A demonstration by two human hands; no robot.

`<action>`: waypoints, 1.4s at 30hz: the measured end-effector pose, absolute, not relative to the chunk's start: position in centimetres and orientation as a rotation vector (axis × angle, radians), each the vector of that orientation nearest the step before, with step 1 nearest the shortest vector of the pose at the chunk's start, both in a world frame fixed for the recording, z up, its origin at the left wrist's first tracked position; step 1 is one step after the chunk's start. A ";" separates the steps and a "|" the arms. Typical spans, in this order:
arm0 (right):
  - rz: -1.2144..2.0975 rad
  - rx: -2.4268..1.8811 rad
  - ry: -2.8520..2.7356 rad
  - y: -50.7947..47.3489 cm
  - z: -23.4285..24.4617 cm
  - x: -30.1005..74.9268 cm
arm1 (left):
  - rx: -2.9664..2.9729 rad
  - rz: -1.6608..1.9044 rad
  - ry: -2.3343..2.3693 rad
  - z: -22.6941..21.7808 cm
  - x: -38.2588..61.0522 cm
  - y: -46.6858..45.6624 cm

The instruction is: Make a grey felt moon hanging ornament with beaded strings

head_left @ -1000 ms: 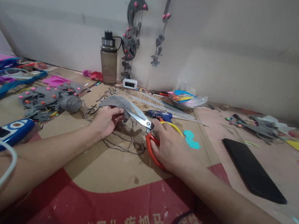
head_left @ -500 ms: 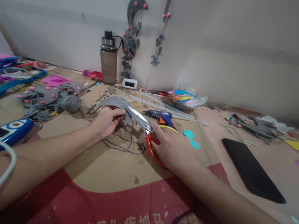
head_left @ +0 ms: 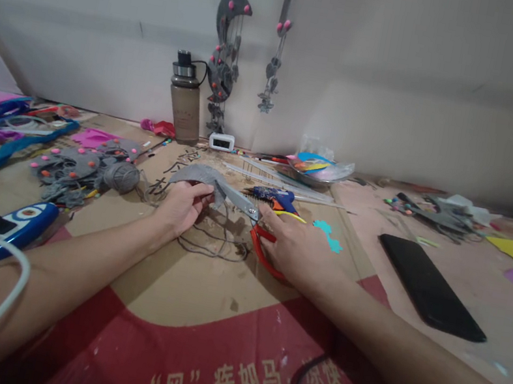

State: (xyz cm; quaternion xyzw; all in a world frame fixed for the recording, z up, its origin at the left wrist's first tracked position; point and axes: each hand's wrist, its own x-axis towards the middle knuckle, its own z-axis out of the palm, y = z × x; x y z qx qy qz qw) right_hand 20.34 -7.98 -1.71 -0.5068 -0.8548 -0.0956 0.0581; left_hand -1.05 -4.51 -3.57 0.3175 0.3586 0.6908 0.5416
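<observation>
Between its thumb and fingers my left hand (head_left: 184, 207) pinches a curved grey felt piece (head_left: 197, 173) above the cardboard. My right hand (head_left: 294, 245) is closed round the red handles of a pair of scissors (head_left: 246, 207). The blades point left and meet the felt's right end, near my left fingertips; the tips are partly hidden by the felt. Loose grey yarn (head_left: 217, 248) lies in loops on the cardboard below both hands. Just behind the scissors lies a blue glue gun (head_left: 273, 194), partly covered by my right hand.
A pile of grey felt pieces and a yarn ball (head_left: 121, 177) lie left. At the back stand a bottle (head_left: 185, 107) and a small clock (head_left: 221, 141), with felt hangings (head_left: 220, 76) on the wall. A black phone (head_left: 431, 286) lies right. A white cable (head_left: 20, 276) crosses my left forearm.
The scissor blades have closed further and now lie against the felt's right end. My right hand's fingers have drawn slightly together on the handles; my left hand stays in place.
</observation>
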 end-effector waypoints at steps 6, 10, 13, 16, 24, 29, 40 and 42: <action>-0.215 -1.500 -2.461 -7.6 -1.8 20.4 | 0.690 1.680 0.866 -3.7 -1.3 -4.2; -0.228 -1.452 -2.483 -7.7 -2.0 20.3 | 0.641 1.688 0.865 -3.6 -1.5 -4.2; -0.242 -1.471 -2.537 -7.7 -2.1 20.3 | 0.638 1.670 0.864 -3.7 -1.6 -4.1; -0.273 -1.503 -2.574 -7.7 -2.3 20.4 | 0.649 1.661 0.860 -3.9 -1.7 -4.0; -0.276 -1.550 -2.617 -7.9 -2.4 20.4 | 0.651 1.667 0.852 -3.9 -1.7 -4.0; -0.295 -1.561 -2.631 -8.0 -2.4 20.3 | 0.617 1.668 0.858 -4.0 -1.7 -3.9; -0.264 -1.553 -2.628 -8.0 -2.4 20.5 | 0.621 1.612 0.895 -4.0 -1.9 -3.9; -0.219 -1.536 -2.583 -7.9 -2.4 20.5 | 0.635 1.626 0.886 -4.0 -1.8 -3.9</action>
